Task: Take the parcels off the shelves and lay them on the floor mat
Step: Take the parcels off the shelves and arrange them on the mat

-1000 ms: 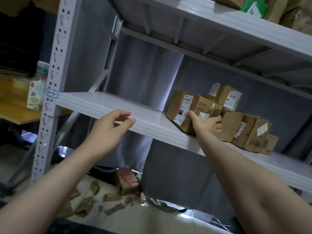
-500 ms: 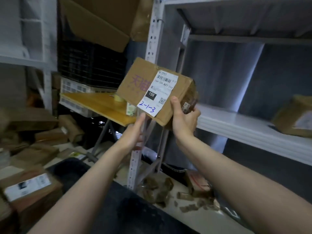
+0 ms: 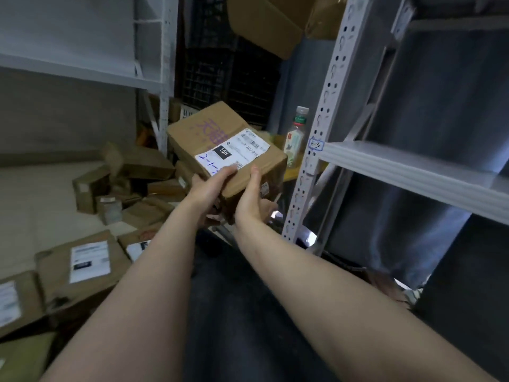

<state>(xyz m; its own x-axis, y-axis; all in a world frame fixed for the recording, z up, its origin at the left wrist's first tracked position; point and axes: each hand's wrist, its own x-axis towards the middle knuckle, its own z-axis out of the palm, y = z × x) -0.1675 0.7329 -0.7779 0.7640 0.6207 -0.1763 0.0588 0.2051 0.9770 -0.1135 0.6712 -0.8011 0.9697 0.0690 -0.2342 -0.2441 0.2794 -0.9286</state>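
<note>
I hold a brown cardboard parcel with a white shipping label marked "2-1-" in blue, out in front of me at mid-height. My left hand grips its near left edge, thumb on the label. My right hand grips the near right corner, thumb up along the side. The parcel is tilted, label face up. The white shelf it came from is to the right. Several parcels lie on the pale floor mat at the left.
A perforated shelf upright stands just right of the parcel. A drink bottle sits on a yellow table behind it. More boxes are piled by the far white rack. A dark mat lies below my arms.
I have turned left, away from the shelf. The parcel has come down and leftward, and now lies flatter, with both hands gripping its near edge.
</note>
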